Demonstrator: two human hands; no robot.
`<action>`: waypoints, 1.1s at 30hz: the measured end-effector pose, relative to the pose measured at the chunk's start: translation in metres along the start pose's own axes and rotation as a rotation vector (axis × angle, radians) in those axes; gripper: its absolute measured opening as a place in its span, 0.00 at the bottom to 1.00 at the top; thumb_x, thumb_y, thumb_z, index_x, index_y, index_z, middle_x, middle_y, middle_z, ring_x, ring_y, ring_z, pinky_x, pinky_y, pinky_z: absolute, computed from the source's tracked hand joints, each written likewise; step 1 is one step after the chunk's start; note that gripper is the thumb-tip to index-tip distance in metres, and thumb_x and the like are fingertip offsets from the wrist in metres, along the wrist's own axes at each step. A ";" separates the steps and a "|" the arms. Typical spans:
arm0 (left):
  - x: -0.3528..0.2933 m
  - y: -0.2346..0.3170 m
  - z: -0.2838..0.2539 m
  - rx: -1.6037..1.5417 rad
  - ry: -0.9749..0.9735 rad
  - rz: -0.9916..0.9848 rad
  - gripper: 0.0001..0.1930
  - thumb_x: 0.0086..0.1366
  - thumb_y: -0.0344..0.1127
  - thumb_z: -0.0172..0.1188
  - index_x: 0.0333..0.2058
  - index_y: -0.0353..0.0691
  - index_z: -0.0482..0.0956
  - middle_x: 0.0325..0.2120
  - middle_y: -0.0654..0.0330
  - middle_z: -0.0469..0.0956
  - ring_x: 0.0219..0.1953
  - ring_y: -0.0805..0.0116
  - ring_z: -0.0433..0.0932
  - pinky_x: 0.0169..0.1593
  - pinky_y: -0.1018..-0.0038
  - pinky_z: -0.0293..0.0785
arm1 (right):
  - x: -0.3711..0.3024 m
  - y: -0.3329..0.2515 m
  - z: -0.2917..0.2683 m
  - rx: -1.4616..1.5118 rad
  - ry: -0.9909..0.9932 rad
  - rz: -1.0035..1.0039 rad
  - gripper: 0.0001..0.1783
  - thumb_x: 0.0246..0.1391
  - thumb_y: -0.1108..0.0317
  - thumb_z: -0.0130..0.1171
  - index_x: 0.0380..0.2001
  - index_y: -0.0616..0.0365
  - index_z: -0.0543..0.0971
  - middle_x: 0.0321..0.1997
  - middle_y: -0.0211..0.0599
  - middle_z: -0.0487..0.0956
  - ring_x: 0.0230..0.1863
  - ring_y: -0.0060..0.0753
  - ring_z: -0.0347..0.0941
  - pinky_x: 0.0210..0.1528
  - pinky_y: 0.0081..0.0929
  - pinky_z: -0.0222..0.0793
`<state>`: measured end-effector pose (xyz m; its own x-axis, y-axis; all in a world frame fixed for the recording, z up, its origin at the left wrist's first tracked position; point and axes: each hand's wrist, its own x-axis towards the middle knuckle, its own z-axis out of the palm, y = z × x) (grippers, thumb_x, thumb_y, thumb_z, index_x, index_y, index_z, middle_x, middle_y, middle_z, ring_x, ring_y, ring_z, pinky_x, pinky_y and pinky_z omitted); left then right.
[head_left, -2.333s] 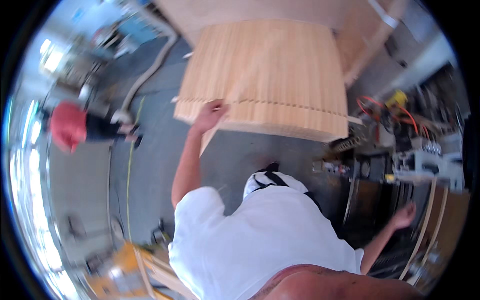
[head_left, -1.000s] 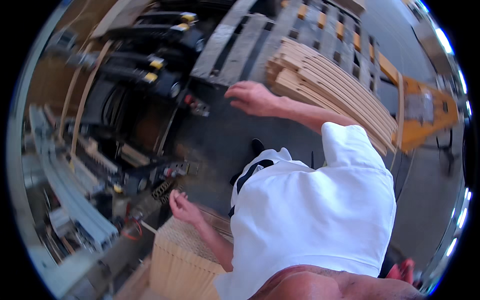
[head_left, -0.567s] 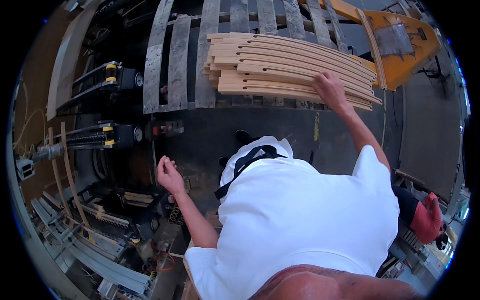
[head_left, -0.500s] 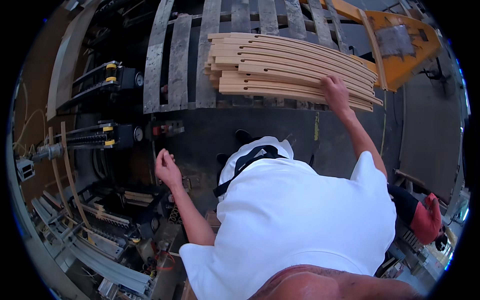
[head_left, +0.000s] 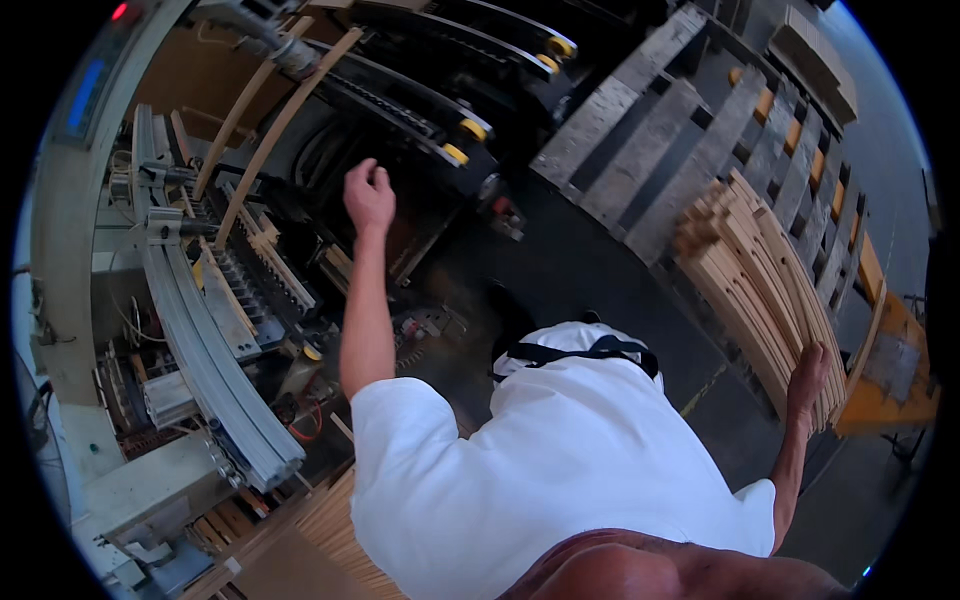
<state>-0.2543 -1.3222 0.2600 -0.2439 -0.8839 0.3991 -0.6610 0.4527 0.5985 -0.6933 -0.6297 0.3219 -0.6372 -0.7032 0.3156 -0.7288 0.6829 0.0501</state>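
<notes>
My left hand is raised in front of the machine, its fingers loosely bent and a little apart with nothing visible in them. Over on the right, my right hand lies on the near end of a stack of curved wooden slats, fingers stretched along the top pieces. Those pale slats have grooves and small slots and rest on a grey wooden pallet. Two thin curved wooden strips stand upright in the machine, left of my left hand.
Chain conveyor arms with yellow rollers jut out ahead. Curved metal rails run along the machine's near side. A yellow pallet jack stands at the far right beyond the slats. More wooden strips lie beside me at lower left.
My view has turned left toward the machine, so the pallet and slats now sit at the right. My left hand has reached forward; my right stays at the slats' end.
</notes>
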 end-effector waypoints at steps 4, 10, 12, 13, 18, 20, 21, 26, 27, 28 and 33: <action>0.120 -0.082 -0.034 0.409 0.035 -0.071 0.22 0.60 0.41 0.60 0.51 0.37 0.75 0.57 0.49 0.70 0.59 0.50 0.68 0.60 0.58 0.66 | 0.068 -0.095 -0.041 0.002 0.049 -0.091 0.11 0.58 0.82 0.52 0.43 0.58 0.68 0.49 0.47 0.69 0.50 0.55 0.66 0.49 0.44 0.66; 0.200 -0.189 -0.058 0.837 0.179 -0.175 0.28 0.62 0.47 0.60 0.57 0.41 0.69 0.59 0.51 0.67 0.65 0.52 0.60 0.68 0.49 0.47 | 0.169 -0.268 -0.081 0.217 0.071 -0.297 0.14 0.53 0.84 0.55 0.42 0.59 0.71 0.46 0.45 0.70 0.45 0.54 0.68 0.46 0.43 0.67; 0.209 -0.169 -0.057 0.796 -0.021 -0.159 0.26 0.62 0.48 0.60 0.56 0.43 0.70 0.56 0.51 0.69 0.63 0.52 0.63 0.67 0.51 0.49 | 0.192 -0.317 -0.084 0.289 0.012 -0.352 0.15 0.51 0.84 0.57 0.42 0.60 0.73 0.45 0.45 0.70 0.45 0.54 0.68 0.45 0.42 0.67; 0.209 -0.156 -0.065 0.786 -0.111 -0.157 0.25 0.62 0.48 0.60 0.55 0.44 0.71 0.55 0.51 0.70 0.61 0.52 0.65 0.67 0.51 0.50 | 0.205 -0.338 -0.082 0.352 -0.023 -0.372 0.14 0.51 0.84 0.57 0.41 0.60 0.73 0.45 0.46 0.70 0.44 0.54 0.68 0.44 0.42 0.68; 0.139 -0.127 -0.078 0.292 -0.233 0.007 0.15 0.60 0.39 0.64 0.44 0.43 0.76 0.43 0.47 0.72 0.45 0.46 0.75 0.48 0.55 0.73 | 0.295 -0.451 -0.045 0.547 -0.093 -0.693 0.12 0.51 0.83 0.55 0.39 0.60 0.73 0.45 0.46 0.70 0.46 0.54 0.68 0.45 0.42 0.68; 0.088 -0.085 -0.074 0.189 -0.299 0.040 0.14 0.58 0.38 0.65 0.40 0.40 0.76 0.42 0.48 0.73 0.44 0.45 0.75 0.46 0.54 0.74 | 0.327 -0.503 -0.023 0.586 -0.127 -0.815 0.12 0.52 0.84 0.55 0.39 0.59 0.73 0.45 0.46 0.70 0.47 0.53 0.68 0.46 0.42 0.68; 0.063 -0.061 -0.075 0.130 -0.343 0.004 0.14 0.57 0.38 0.66 0.38 0.39 0.75 0.40 0.49 0.73 0.43 0.46 0.75 0.46 0.55 0.74 | 0.343 -0.533 -0.016 0.590 -0.122 -0.904 0.12 0.52 0.84 0.55 0.39 0.59 0.73 0.44 0.45 0.70 0.47 0.52 0.68 0.46 0.41 0.68; -0.042 0.015 -0.074 -0.099 -0.542 -0.088 0.17 0.58 0.37 0.65 0.44 0.41 0.75 0.41 0.51 0.73 0.46 0.48 0.74 0.48 0.58 0.73 | 0.397 -0.693 0.034 0.603 -0.167 -1.247 0.17 0.42 0.84 0.53 0.39 0.59 0.72 0.43 0.46 0.70 0.49 0.56 0.66 0.49 0.46 0.68; -0.059 0.027 -0.079 -0.149 -0.547 -0.116 0.17 0.58 0.37 0.64 0.45 0.41 0.74 0.41 0.51 0.73 0.47 0.48 0.74 0.48 0.58 0.73 | 0.402 -0.728 0.046 0.561 -0.173 -1.292 0.19 0.41 0.83 0.55 0.40 0.60 0.71 0.44 0.47 0.70 0.50 0.55 0.67 0.50 0.45 0.68; -0.073 0.033 -0.084 -0.145 -0.553 -0.161 0.17 0.58 0.37 0.64 0.45 0.41 0.74 0.42 0.52 0.73 0.47 0.49 0.74 0.49 0.58 0.72 | 0.402 -0.763 0.044 0.571 -0.145 -1.403 0.20 0.40 0.81 0.58 0.41 0.61 0.71 0.44 0.47 0.70 0.50 0.54 0.67 0.50 0.44 0.69; -0.112 0.049 -0.104 -0.089 -0.599 -0.336 0.16 0.60 0.38 0.62 0.45 0.40 0.74 0.42 0.53 0.74 0.49 0.49 0.74 0.49 0.58 0.72 | 0.389 -0.908 0.093 0.610 -0.039 -1.580 0.24 0.38 0.78 0.62 0.43 0.59 0.71 0.45 0.45 0.71 0.52 0.53 0.68 0.50 0.43 0.72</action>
<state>-0.1855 -1.1884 0.3173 -0.4029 -0.8790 -0.2550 -0.7149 0.1283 0.6873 -0.3026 -1.5412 0.3109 0.7559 -0.5838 0.2964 -0.5900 -0.8036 -0.0784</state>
